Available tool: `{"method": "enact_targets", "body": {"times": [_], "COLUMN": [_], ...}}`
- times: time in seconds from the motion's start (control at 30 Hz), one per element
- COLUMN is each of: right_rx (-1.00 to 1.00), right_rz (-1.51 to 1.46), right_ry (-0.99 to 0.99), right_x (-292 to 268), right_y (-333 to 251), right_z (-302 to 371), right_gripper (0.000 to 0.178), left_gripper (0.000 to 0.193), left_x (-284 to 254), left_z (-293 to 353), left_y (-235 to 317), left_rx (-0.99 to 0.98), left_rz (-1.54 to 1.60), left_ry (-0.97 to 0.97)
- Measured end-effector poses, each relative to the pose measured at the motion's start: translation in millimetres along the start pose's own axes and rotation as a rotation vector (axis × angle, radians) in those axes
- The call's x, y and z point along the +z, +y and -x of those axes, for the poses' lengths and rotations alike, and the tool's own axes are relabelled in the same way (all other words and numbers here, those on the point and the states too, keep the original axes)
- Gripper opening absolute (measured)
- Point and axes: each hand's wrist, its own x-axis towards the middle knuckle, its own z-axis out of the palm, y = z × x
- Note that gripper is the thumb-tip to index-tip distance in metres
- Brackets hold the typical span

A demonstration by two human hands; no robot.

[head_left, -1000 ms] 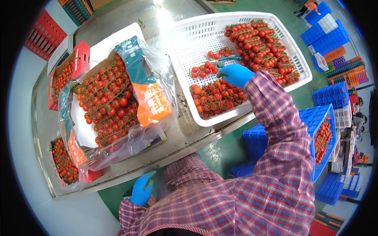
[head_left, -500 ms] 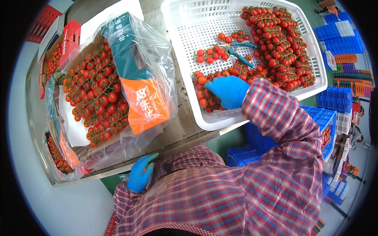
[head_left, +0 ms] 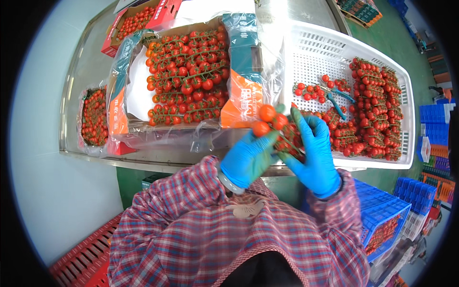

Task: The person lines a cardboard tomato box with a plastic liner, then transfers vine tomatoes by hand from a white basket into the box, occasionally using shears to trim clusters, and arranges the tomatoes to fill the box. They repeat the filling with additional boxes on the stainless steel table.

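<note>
Both my hands wear blue gloves and are raised in front of my body at the bench edge. Between them is a vine of cherry tomatoes (head_left: 267,115), some orange-red. My left hand (head_left: 248,157) grips it from the left. My right hand (head_left: 313,150) has its fingers around the other side, with part of the vine hidden behind them. To the left, rows of tomato vines (head_left: 189,71) fill a plastic-lined carton (head_left: 244,45) coloured teal and orange. On the right stands a white perforated crate (head_left: 311,62) of tomato vines, with teal-handled snips (head_left: 337,100) lying among them.
A smaller bagged pack of tomatoes (head_left: 94,117) lies at the bench's left end. Behind it sits a red box (head_left: 165,14) of tomatoes. Blue crates (head_left: 382,215) stand on the floor at right, and red crates (head_left: 86,248) at lower left.
My right hand has lifted a tomato vine out of the white crate and brought it to my front. My left hand has come up and taken hold too. The view has shifted.
</note>
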Motion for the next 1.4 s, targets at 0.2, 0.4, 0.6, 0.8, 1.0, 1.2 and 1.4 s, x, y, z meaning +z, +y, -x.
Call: {"method": "enact_targets", "body": {"times": [0.2,0.4,0.6,0.8,1.0,1.2,1.4], "right_rx": [-0.052,0.150,0.222,-0.251,-0.445,-0.286,-0.305], "right_rz": [-0.434,-1.983,-1.944,-0.330,0.675,0.546,0.646], "right_ry": [0.147,-0.152,-0.145,-0.078,-0.078,0.030,-0.005], "right_x": [14.6,44.9,52.5,91.9,198.0,157.9,133.3], "right_y": [-9.0,22.3,-24.9,-104.1,-167.9,-149.7,-84.4], "right_z": [-8.6,-6.5,-15.9,-66.7,-171.8,-167.6,-198.9], "right_gripper": [0.066,0.064,0.069,0.045,0.046,0.037,0.039], "left_gripper": [0.051,0.060,0.054,0.051,0.039,0.037,0.063], "left_x": [5.3,-6.2,-52.9,-74.3,-81.5,-92.4,-120.1], "left_z": [22.6,61.3,105.9,169.7,136.6,76.1,44.8], "left_y": [27.6,81.8,151.0,247.5,268.3,250.5,220.7], "left_rx": [-0.045,0.167,0.287,0.747,0.623,0.467,0.349], "left_rz": [0.003,-0.249,-0.327,-0.828,-1.113,-1.900,-2.553], "left_ry": [-0.151,-0.077,0.001,0.272,0.215,0.290,0.113]}}
